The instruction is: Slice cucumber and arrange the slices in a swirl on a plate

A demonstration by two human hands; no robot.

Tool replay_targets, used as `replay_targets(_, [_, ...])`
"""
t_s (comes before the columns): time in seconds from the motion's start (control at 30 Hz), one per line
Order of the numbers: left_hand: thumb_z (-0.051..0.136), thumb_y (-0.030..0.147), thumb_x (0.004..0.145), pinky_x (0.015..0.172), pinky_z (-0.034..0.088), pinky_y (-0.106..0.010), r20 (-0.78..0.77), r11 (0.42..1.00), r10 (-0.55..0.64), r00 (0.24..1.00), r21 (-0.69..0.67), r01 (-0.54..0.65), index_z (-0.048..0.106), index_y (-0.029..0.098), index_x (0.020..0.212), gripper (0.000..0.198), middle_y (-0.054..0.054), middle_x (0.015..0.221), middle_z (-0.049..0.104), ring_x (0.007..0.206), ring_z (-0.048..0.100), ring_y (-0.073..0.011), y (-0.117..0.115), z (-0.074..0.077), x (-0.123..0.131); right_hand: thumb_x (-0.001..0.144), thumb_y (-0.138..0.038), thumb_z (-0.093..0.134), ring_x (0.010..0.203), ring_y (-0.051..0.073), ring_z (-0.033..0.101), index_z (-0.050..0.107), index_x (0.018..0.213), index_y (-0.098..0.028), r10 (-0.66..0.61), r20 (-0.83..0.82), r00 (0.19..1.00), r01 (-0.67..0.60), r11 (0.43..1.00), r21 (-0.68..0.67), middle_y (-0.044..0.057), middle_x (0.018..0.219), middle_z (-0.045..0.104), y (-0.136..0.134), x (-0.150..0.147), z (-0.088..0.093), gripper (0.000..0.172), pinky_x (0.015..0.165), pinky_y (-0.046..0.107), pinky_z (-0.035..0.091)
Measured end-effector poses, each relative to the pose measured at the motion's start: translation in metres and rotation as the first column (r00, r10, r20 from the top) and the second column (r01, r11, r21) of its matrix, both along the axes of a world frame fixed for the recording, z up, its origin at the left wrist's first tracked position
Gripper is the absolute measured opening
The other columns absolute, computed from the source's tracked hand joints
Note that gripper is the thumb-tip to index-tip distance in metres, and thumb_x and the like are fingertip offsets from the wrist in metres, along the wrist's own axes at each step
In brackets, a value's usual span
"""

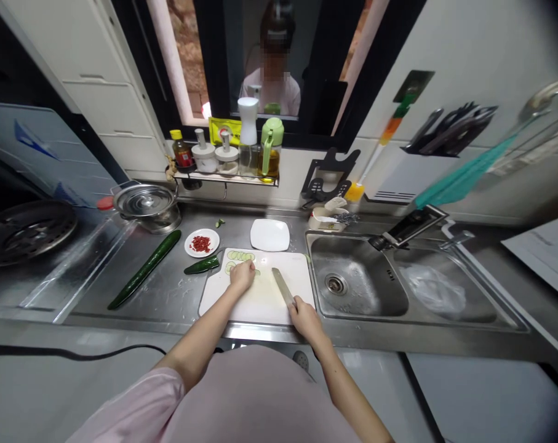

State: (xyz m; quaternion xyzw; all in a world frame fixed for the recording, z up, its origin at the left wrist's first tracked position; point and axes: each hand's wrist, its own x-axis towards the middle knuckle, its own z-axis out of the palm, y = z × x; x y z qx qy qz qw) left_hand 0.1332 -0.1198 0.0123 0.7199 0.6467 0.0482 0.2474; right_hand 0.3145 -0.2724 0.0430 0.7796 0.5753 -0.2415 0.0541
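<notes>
A white cutting board (260,301) lies at the counter's front edge. Thin cucumber slices (239,255) are laid out in its upper left part. Over them is my left hand (242,275), its fingers curled together; what they hold, if anything, is too small to name. One slice (257,272) shows just right of those fingers. My right hand (305,317) grips the handle of a knife (282,285), whose blade points up and left above the board. Left of the board lies a cut piece of cucumber (202,265), and farther left a whole cucumber (146,269).
Behind the board are a white square plate (270,235) and a small dish (213,248) of chopped red pieces. A lidded steel pot (165,216) stands at left. To the right is a double sink (359,307) with a black faucet (405,229). Bottles fill a wall rack (227,178).
</notes>
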Motion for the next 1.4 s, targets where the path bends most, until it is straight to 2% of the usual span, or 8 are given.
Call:
replay_targets(0.13, [0.049, 0.021, 0.084, 0.087, 0.036, -0.032, 0.034, 0.995, 0.093, 0.995, 0.024, -0.094, 0.063, 0.027, 0.093, 0.017, -0.001, 0.093, 0.072, 0.095, 0.062, -0.0203, -0.005, 0.0, -0.016, 0.098, -0.033, 0.033, 0.094, 0.019, 0.063, 0.053, 0.108, -0.02, 0.007, -0.01, 1.0, -0.007, 1.0, 0.005, 0.01, 0.102, 0.068, 0.003, 0.0, -0.001, 0.026, 0.067, 0.025, 0.032])
replay_targets(0.3, [0.049, 0.024, 0.086, 0.086, 0.037, -0.032, 0.002, 0.978, 0.197, 0.98, 0.076, -0.197, 0.064, 0.028, 0.095, 0.018, -0.002, 0.096, 0.072, 0.097, 0.063, -0.0213, -0.008, -0.005, -0.043, 0.097, -0.031, 0.032, 0.094, 0.019, 0.063, 0.053, 0.108, -0.019, 0.005, -0.011, 1.0, -0.005, 1.0, 0.009, 0.011, 0.102, 0.069, 0.004, 0.002, -0.005, 0.026, 0.066, 0.025, 0.031])
replay_targets(0.5, [0.05, 0.024, 0.086, 0.085, 0.036, -0.033, -0.026, 0.964, 0.257, 0.966, 0.08, -0.254, 0.065, 0.027, 0.097, 0.019, -0.003, 0.096, 0.073, 0.096, 0.064, -0.0224, -0.008, -0.008, -0.065, 0.097, -0.031, 0.033, 0.092, 0.02, 0.063, 0.054, 0.106, -0.019, 0.016, -0.007, 1.0, -0.016, 1.0, 0.012, 0.011, 0.1, 0.069, 0.005, 0.003, -0.007, 0.026, 0.065, 0.026, 0.031])
replay_targets(0.73, [0.049, 0.023, 0.086, 0.086, 0.037, -0.035, -0.061, 0.958, 0.281, 0.958, 0.07, -0.276, 0.066, 0.026, 0.1, 0.021, -0.007, 0.1, 0.072, 0.099, 0.063, -0.0241, -0.005, -0.007, -0.075, 0.097, -0.031, 0.034, 0.09, 0.019, 0.063, 0.055, 0.103, -0.019, 0.012, -0.003, 1.0, -0.012, 1.0, 0.015, 0.01, 0.097, 0.069, 0.006, 0.003, -0.009, 0.025, 0.063, 0.026, 0.029])
replay_targets(0.93, [0.051, 0.027, 0.086, 0.086, 0.038, -0.035, -0.079, 0.965, 0.238, 0.968, 0.132, -0.226, 0.066, 0.023, 0.096, 0.019, -0.009, 0.107, 0.067, 0.101, 0.06, -0.0243, -0.008, -0.009, -0.076, 0.096, -0.031, 0.034, 0.089, 0.019, 0.062, 0.055, 0.103, -0.019, 0.002, -0.026, 1.0, -0.002, 1.0, 0.021, 0.01, 0.098, 0.069, 0.005, 0.005, -0.01, 0.026, 0.064, 0.025, 0.029])
replay_targets(1.1, [0.049, 0.03, 0.087, 0.086, 0.039, -0.035, -0.077, 0.962, 0.242, 0.967, 0.147, -0.229, 0.069, 0.022, 0.094, 0.022, -0.01, 0.104, 0.066, 0.101, 0.059, -0.0247, -0.008, -0.01, -0.073, 0.096, -0.031, 0.033, 0.091, 0.019, 0.063, 0.056, 0.106, -0.018, -0.011, -0.033, 0.999, 0.012, 1.0, 0.005, 0.011, 0.1, 0.069, 0.006, 0.004, -0.009, 0.028, 0.066, 0.026, 0.031])
replay_targets(1.23, [0.049, 0.032, 0.087, 0.087, 0.039, -0.035, 0.006, 0.957, 0.238, 0.971, 0.167, -0.236, 0.068, 0.025, 0.098, 0.023, -0.007, 0.104, 0.065, 0.102, 0.058, -0.024, -0.001, -0.008, -0.058, 0.096, -0.03, 0.032, 0.092, 0.02, 0.063, 0.056, 0.107, -0.017, -0.009, -0.031, 0.999, 0.009, 1.0, -0.006, 0.012, 0.101, 0.069, 0.007, 0.004, -0.008, 0.03, 0.067, 0.026, 0.033])
replay_targets(1.4, [0.05, 0.03, 0.085, 0.088, 0.039, -0.037, 0.056, 0.974, 0.16, 0.986, 0.153, -0.167, 0.066, 0.026, 0.105, 0.026, -0.007, 0.109, 0.065, 0.104, 0.057, -0.0252, 0.014, -0.005, -0.029, 0.096, -0.03, 0.031, 0.094, 0.02, 0.064, 0.056, 0.108, -0.016, -0.006, -0.036, 0.999, 0.006, 1.0, -0.013, 0.012, 0.102, 0.07, 0.008, 0.004, -0.007, 0.031, 0.068, 0.027, 0.034])
